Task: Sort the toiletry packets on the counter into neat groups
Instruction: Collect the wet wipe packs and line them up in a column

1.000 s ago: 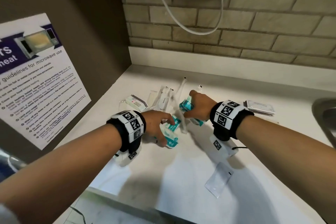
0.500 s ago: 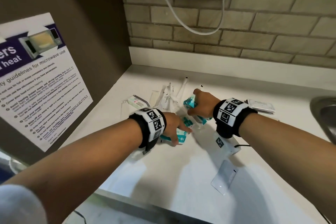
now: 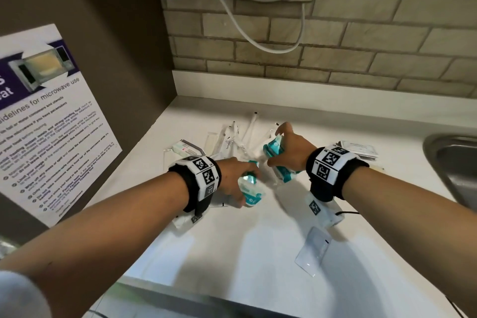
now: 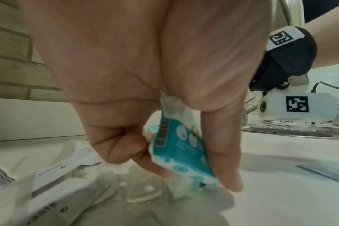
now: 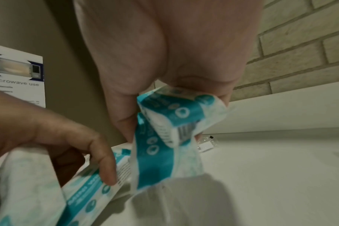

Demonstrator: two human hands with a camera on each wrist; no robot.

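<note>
Both hands work over the white counter. My left hand pinches a teal-and-white packet between thumb and curled fingers, low over the counter. My right hand grips two teal-and-white packets, lifted just above the surface. Behind the hands lie several long white wrapped packets and a small flat boxed packet. A clear flat sachet lies near the front right.
A stack of flat white sachets sits beyond my right wrist. A steel sink is at the right edge. A brown side wall with a microwave poster bounds the left, a brick wall the back.
Both hands have stayed over the pile. The right hand has lifted its teal packets slightly; the left hand has drawn its teal packet a little towards me.
</note>
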